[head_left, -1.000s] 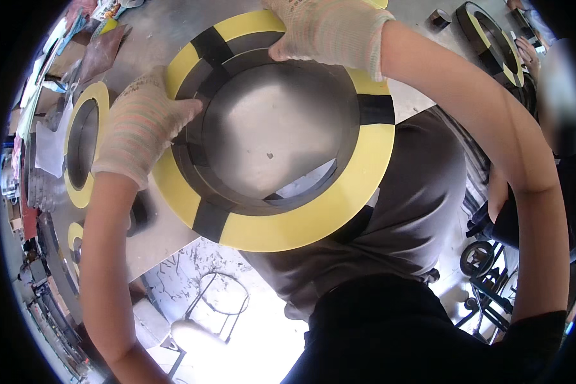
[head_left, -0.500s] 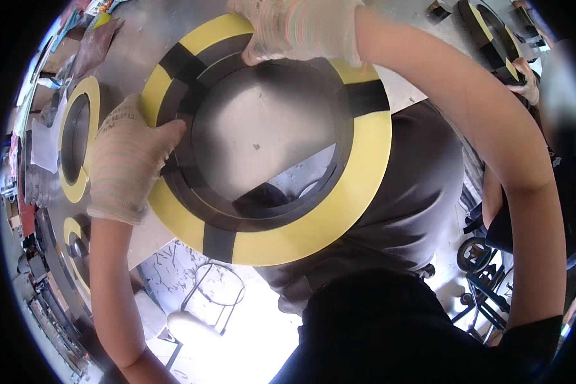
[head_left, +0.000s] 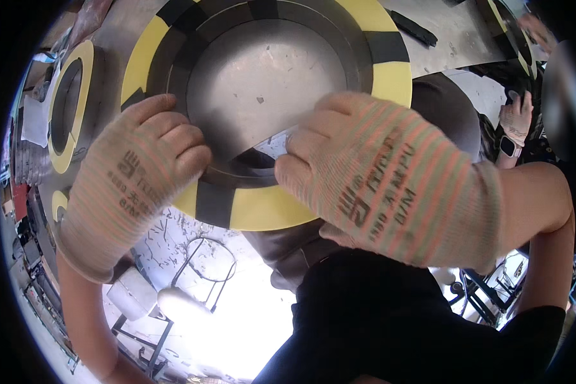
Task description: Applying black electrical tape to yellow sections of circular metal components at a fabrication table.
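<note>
Grey metal table (head_left: 454, 38) beyond both gloved hands carries the yellow-and-black ring (head_left: 262, 208), seemingly stiff and thin, best held at its rim, where left hand (head_left: 131, 182) and right hand (head_left: 384, 179) curl closed.

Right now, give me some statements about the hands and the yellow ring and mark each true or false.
1. Both hands wear striped knit gloves. True.
2. The left hand rests on the yellow and black ring. True.
3. The ring is all yellow. False: black segments break up the yellow.
4. The right hand hangs clear of the ring. False: its fingers rest on the ring's near edge.
5. Another yellow ring lies at the left. True.
</note>
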The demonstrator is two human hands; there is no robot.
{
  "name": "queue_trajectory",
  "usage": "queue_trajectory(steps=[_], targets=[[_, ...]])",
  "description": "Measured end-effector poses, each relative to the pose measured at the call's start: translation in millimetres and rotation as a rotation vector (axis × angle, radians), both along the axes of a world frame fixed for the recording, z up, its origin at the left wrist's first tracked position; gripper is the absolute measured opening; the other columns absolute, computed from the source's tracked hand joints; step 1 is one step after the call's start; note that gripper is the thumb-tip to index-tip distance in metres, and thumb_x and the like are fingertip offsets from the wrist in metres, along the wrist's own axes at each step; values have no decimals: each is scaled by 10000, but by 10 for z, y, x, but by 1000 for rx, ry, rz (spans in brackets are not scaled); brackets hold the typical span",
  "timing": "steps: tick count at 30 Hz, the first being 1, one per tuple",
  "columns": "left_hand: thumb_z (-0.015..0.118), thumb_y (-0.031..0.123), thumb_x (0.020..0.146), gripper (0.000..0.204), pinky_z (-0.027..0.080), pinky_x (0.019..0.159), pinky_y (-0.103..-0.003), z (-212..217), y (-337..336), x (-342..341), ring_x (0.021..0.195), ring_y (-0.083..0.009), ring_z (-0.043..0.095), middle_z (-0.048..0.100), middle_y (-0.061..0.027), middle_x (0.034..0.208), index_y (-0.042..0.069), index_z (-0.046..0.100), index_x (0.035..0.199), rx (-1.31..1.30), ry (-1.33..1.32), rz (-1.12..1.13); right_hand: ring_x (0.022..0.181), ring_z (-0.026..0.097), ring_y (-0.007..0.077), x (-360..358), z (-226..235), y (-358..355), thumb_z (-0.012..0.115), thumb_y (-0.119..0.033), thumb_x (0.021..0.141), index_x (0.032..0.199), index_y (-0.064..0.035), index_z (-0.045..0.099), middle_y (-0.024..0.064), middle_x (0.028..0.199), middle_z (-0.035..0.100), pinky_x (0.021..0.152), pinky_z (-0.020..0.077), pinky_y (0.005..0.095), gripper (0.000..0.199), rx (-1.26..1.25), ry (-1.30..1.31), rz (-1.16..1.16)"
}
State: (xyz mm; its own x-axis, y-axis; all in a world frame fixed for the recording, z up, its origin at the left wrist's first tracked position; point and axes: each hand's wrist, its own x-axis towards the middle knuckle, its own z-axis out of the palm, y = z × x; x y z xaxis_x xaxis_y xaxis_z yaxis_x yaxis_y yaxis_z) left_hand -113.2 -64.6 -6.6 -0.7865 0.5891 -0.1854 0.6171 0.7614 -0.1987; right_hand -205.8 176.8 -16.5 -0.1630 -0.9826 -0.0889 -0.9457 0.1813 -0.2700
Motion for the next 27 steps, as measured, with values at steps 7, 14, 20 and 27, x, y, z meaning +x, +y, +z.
queue_trajectory(steps=[7,14,20,27], targets=[[679,367,840,494,386,1176,-383,128,-16,-61,1325,-294,509,607,-88,1320,85,655,1244,-77,-206,19,944,641,262,64,-290,291,752,-330,771,1099,-84,612,62,981,643,862,502,390,433,-84,228,29],[545,681,850,809,320,1214,-405,-423,-734,154,1407,-311,447,538,-107,1449,84,591,1393,415,-255,291,938,667,334,0,-288,252,762,-398,788,1166,-69,634,129,994,678,846,530,455,517,-183,196,21],[819,133,725,710,379,1197,-328,89,-214,250,1387,-210,471,565,-38,1427,156,573,1391,18,24,39,1029,638,336,147,-73,229,733,-384,806,1221,-62,606,145,1066,669,927,505,452,541,-145,197,44],[838,64,680,532,477,1001,-402,-215,142,1014,1207,-284,541,592,-76,1272,89,673,1185,811,597,309,1035,635,236,829,491,181,784,-314,690,1152,-169,659,58,1123,627,800,579,389,500,-497,65,363]])
